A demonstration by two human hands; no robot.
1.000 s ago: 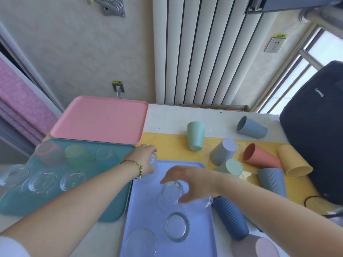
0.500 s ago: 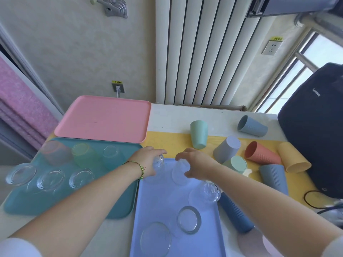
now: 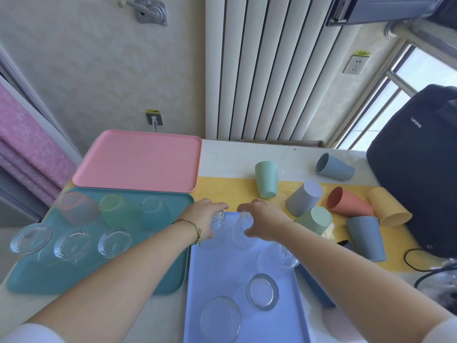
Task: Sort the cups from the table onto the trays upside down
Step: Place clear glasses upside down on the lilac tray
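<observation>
My left hand (image 3: 204, 219) grips a clear glass cup (image 3: 218, 220) at the far left corner of the lilac tray (image 3: 215, 276). Right beside it, my right hand (image 3: 263, 220) holds a second clear glass cup (image 3: 241, 233), bottom up, on the tray's far edge. Three more clear cups stand upside down on this tray: one at the right (image 3: 278, 259), one in the middle (image 3: 262, 291), one near the front (image 3: 220, 319). The teal tray (image 3: 49, 278) carries several upside-down glasses. Nothing is on the pink tray (image 3: 138, 160).
Coloured plastic cups lie and stand on the yellow mat (image 3: 227, 191) to the right: mint (image 3: 265, 179), grey (image 3: 304, 199), orange (image 3: 348, 203), yellow (image 3: 389, 206), blue-grey (image 3: 335, 167). A dark backpack (image 3: 420, 164) and black cables (image 3: 420, 263) fill the right edge.
My right hand carried a clear cup from the tray's middle to its far edge, beside the left hand. The left hand has stayed on its cup at the far left corner.
</observation>
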